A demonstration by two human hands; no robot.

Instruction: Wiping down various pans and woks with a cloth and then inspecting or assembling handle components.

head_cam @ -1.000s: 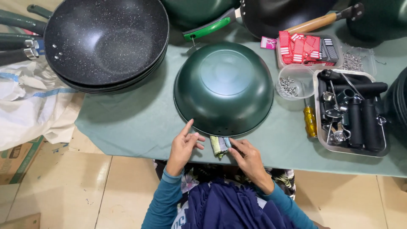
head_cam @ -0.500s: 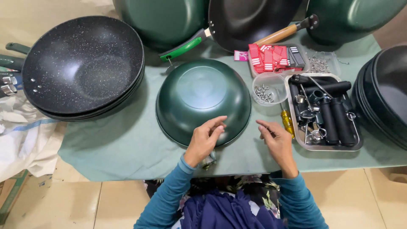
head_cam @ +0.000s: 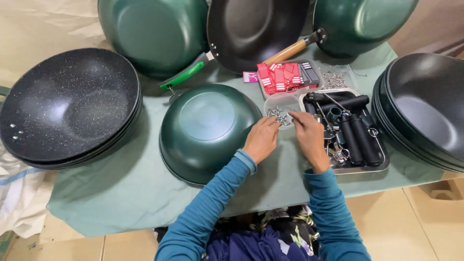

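Note:
A dark green wok (head_cam: 208, 130) lies upside down on the green cloth in front of me. Just to its right stands a small clear tub of screws (head_cam: 280, 108). My left hand (head_cam: 261, 140) rests over the wok's right rim, its fingertips at the screws on the tub's near edge; whether they pinch one is hidden. My right hand (head_cam: 309, 137) reaches in from the other side with fingers stretched toward the tub, holding nothing that I can see.
A metal tray (head_cam: 382, 166) of black handles and hardware sits right of my hands, with a tray of red packets (head_cam: 285, 77) behind it. Black woks are stacked at left (head_cam: 67, 106) and at right (head_cam: 430, 106). More pans lean at the back (head_cam: 256, 29).
Both hands have moved away from the wok's near rim and up to the tub of screws. My view has shifted so that the wok now lies left of centre.

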